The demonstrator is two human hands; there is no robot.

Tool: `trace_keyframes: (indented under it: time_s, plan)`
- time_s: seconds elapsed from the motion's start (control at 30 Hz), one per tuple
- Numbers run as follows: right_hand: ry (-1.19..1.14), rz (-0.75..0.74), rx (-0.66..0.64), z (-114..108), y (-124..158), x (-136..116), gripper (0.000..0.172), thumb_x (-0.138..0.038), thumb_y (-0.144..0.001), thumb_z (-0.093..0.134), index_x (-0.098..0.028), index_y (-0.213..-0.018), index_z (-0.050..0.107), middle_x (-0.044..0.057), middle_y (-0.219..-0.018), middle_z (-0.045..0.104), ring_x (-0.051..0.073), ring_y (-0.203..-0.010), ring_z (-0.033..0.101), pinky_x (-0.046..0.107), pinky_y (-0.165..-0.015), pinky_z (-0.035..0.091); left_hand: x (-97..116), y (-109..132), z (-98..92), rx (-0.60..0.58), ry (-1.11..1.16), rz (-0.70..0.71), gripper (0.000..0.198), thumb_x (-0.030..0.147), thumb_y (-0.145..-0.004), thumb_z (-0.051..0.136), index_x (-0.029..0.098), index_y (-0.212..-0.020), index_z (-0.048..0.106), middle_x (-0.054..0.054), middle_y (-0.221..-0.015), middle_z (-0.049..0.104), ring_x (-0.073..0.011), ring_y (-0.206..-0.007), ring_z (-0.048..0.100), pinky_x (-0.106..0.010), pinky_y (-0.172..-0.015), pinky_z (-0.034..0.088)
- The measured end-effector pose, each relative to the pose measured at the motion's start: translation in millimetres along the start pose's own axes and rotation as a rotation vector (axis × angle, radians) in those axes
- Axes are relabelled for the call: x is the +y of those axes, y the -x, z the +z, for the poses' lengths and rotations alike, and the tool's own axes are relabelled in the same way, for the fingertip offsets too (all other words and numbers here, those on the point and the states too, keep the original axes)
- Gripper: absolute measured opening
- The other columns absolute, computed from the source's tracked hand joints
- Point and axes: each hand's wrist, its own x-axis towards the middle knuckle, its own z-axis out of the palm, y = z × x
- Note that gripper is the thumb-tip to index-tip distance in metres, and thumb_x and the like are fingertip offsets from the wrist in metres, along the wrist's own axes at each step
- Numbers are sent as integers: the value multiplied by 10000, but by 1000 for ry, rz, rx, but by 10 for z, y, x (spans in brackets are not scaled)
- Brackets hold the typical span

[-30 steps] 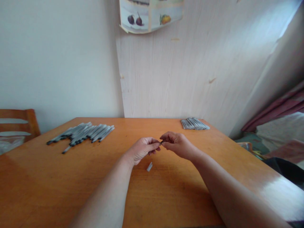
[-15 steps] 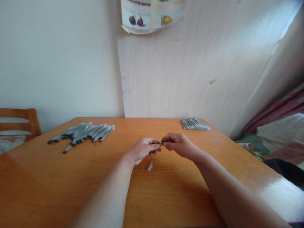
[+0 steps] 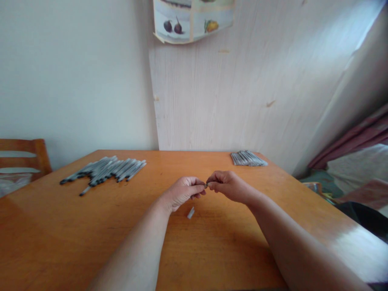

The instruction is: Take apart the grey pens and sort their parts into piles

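Over the middle of the table, my left hand (image 3: 184, 192) and my right hand (image 3: 224, 185) meet fingertip to fingertip. Both are closed in a pinch on a slim pen (image 3: 206, 185), mostly covered by the fingers. A small dark part of it shows between the two thumbs. My right fingertips grip its dark end. Just below my left hand shows a short translucent piece (image 3: 190, 213); whether it is the pen's other end or lies loose, I cannot tell. To the left, a spread pile of clear pens with black ends (image 3: 104, 169) rests on the table.
A neater stack of similar pens (image 3: 248, 158) lies at the table's back right. The wooden table (image 3: 218, 250) reaches the wall. A wooden chair (image 3: 41, 155) stands at left, and a black rounded object (image 3: 363, 218) sits beyond the right edge.
Hardly anything differs. Both hands keep the same pinch at the same place, and the whole view has shifted very slightly. The pen piles have not moved.
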Motion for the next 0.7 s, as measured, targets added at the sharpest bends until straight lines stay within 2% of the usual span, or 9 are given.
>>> trace_keyframes:
  time_s: [0.1,0.27,0.47,0.57,0.7]
  plan:
    - [4,21,0,7,3,-23,198,-333,-848,543,-157,-839,632,32,-717,640,117,-627,559,228,-558,414,-3,3,2,-11,-14,8,259,339,-780,668,124,-924,668,-68,-840,674,-98,-672,531,-240,-642,380]
    - [91,-8,17,36,8,-61,323,-429,-892,491,-164,-733,585,18,-653,605,107,-577,515,220,-508,368,-15,7,0,-25,-33,30,280,371,-791,660,130,-933,668,-63,-850,668,-101,-697,533,-246,-666,386]
    - [64,-44,13,68,-8,-44,434,-497,-933,399,-167,-709,568,9,-617,562,107,-564,507,228,-527,377,8,9,4,-34,-9,45,254,368,-792,658,140,-902,672,-56,-842,668,-98,-684,529,-245,-662,380]
    - [-7,-50,56,59,-17,-29,407,-483,-940,389,-167,-749,558,24,-682,590,114,-611,535,235,-562,398,23,7,3,-10,12,48,255,370,-789,660,136,-890,671,-59,-835,670,-97,-668,528,-247,-653,378]
    - [-103,-66,58,42,-11,-30,252,-400,-903,483,-167,-867,571,29,-778,611,122,-690,553,230,-583,404,33,10,4,11,14,36,270,377,-792,656,133,-906,669,-66,-840,674,-97,-662,530,-246,-639,373]
